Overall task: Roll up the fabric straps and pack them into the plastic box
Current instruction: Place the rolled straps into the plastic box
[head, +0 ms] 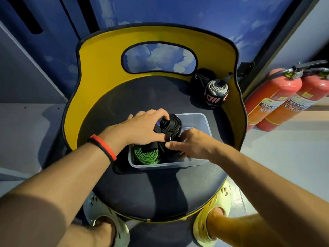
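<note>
Left grip (142, 128) is curled over the top of a black roll (171, 124) of strap, fingers wrapped round its far side, holding it upright over the middle of the plastic box (201, 120). Right grip (193, 144), at the near right, has thumb and fingers pinching the loose end of that same black roll at its near edge. The roll sits partly down inside the box. In the box's near left corner lies a green roll (146, 155), coil face up, right beside the black one. The box stands on the round black seat (142, 189) of a chair with a yellow back (99, 68). Far right on the seat, against the back, stand two more: a plain black roll (202, 78) and, touching it, a grey-cored roll (216, 92) with pink lettering. A red and black wristband (105, 147) rings the left wrist. Right of the chair, two red fire extinguishers (277, 98) lean on the floor
</note>
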### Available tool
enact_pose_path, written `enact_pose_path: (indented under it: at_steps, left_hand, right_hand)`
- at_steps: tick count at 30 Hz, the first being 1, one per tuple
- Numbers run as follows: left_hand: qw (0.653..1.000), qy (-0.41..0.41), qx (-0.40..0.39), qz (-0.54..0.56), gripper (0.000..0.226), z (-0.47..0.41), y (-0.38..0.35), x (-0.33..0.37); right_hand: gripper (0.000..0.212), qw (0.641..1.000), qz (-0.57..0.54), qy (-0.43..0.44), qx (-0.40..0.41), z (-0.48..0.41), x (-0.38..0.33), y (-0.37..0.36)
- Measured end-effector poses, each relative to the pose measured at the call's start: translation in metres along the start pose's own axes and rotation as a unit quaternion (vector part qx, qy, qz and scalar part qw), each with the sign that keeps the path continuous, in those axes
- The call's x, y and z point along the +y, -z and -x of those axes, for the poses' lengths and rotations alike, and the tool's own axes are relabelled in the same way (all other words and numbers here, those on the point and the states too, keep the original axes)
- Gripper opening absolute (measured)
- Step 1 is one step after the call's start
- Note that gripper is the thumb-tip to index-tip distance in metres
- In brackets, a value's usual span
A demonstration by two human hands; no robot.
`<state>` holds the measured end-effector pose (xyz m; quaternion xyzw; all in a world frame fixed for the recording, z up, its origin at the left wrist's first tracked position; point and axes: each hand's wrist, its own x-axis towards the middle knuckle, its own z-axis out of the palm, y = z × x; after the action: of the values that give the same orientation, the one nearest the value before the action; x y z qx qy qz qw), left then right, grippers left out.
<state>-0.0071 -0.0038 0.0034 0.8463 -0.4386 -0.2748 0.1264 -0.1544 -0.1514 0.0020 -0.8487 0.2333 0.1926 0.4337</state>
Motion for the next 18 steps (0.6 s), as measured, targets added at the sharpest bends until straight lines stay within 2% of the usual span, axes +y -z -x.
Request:
enact_pose_path:
  at_steps: [5,8,10,11,13,15,18]
  left_hand:
    - [1.0,-0.008,0.002,0.022,0.055,-0.003,0.002,-0.003]
    - [1.0,-0.002,-0.001,0.024,0.059,-0.001,0.002,-0.003]
    - [1.0,-0.002,-0.005,0.024,0.06,-0.001,0.002,-0.002]
    - [1.0,-0.002,-0.004,0.025,0.059,-0.001,0.003,-0.002]
    - [1.0,0.003,-0.002,0.025,0.057,0.0,0.003,-0.002]
    - [1.0,0.009,0.006,0.024,0.056,0.0,0.003,-0.001]
    - [0.999,0.009,0.019,0.031,0.055,-0.001,0.002,-0.001]
  right_hand:
    - [0.048,1.0,0.005,0.01,-0.023,0.001,0.003,0.003]
    - [0.041,0.998,0.03,0.002,-0.058,0.005,-0.005,0.017]
    - [0.029,0.999,0.012,0.01,-0.041,0.004,-0.009,0.03]
    - [0.02,1.0,-0.001,0.02,-0.001,0.002,-0.011,0.035]
    - [0.014,0.987,0.049,0.054,0.146,-0.009,-0.008,0.044]
    - [0.018,0.946,0.152,0.078,0.277,-0.023,0.0,0.05]
    - [0.023,0.903,0.241,0.051,0.352,-0.041,0.018,0.06]
